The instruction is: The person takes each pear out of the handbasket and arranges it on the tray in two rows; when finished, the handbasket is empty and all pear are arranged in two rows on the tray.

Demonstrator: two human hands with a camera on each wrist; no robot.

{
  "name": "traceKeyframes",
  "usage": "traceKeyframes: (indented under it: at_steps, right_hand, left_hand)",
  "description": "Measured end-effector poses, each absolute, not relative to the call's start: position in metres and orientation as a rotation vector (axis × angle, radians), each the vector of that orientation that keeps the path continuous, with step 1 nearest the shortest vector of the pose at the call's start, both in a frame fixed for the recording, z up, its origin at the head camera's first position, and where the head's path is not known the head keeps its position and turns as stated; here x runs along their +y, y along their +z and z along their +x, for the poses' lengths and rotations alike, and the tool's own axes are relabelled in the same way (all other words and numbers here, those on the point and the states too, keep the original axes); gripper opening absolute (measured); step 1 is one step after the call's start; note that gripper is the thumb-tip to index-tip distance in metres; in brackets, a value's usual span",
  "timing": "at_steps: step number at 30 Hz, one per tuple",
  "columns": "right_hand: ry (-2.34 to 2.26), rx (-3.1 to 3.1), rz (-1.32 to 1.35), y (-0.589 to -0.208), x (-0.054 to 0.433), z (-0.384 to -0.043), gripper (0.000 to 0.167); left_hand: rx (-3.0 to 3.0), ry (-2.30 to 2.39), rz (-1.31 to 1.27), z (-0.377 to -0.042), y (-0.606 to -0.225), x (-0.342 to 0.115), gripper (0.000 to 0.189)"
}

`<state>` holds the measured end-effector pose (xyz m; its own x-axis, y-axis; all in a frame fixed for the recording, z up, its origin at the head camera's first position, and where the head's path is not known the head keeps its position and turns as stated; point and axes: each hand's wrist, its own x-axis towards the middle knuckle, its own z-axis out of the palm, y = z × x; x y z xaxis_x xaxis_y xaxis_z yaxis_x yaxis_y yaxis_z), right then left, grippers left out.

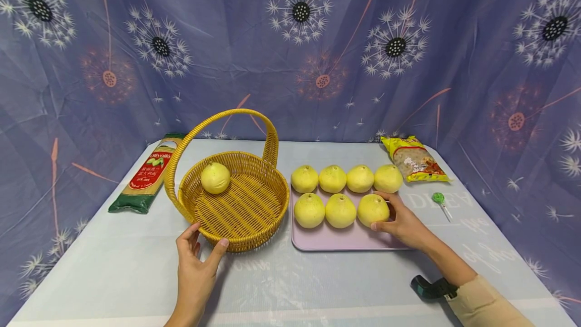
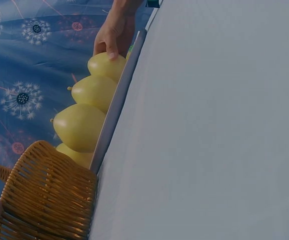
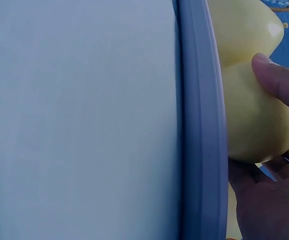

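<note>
My right hand (image 1: 406, 224) grips the nearest right-hand pomelo (image 1: 373, 210), a pale yellow fruit, its thumb on the near side and fingers round the far side. That fruit sits in the front row on a pink tray (image 1: 349, 244). In the right wrist view the thumb lies against the pomelo (image 3: 259, 117). My left hand (image 1: 196, 266) holds the near rim of a golden wicker basket (image 1: 245, 241), thumb and fingers spread along it. Inside the basket, toward its far left, lies one pomelo (image 1: 215, 178). The basket's tall handle arches above it.
Several more pomelos (image 1: 333, 179) stand in two rows on the tray, right beside the basket. A pasta packet (image 1: 152, 173) lies left of the basket. At the right are a yellow food bag (image 1: 414, 159) and a green lollipop (image 1: 439, 198). A dandelion-print curtain (image 1: 254, 54) hangs behind the table.
</note>
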<state>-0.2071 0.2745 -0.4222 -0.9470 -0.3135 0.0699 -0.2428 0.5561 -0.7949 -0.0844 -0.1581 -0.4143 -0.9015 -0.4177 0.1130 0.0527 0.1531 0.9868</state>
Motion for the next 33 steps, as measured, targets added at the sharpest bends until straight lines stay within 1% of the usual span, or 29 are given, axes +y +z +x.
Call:
traceKeyframes:
  at_steps: [33]
  right_hand:
    - [-1.294, 2.72, -0.452, -0.4247, 0.271, -0.2107, 0.091]
  left_hand:
    - [-2.081, -1.798, 0.35, -0.085, -0.4145, -0.1584, 0.074]
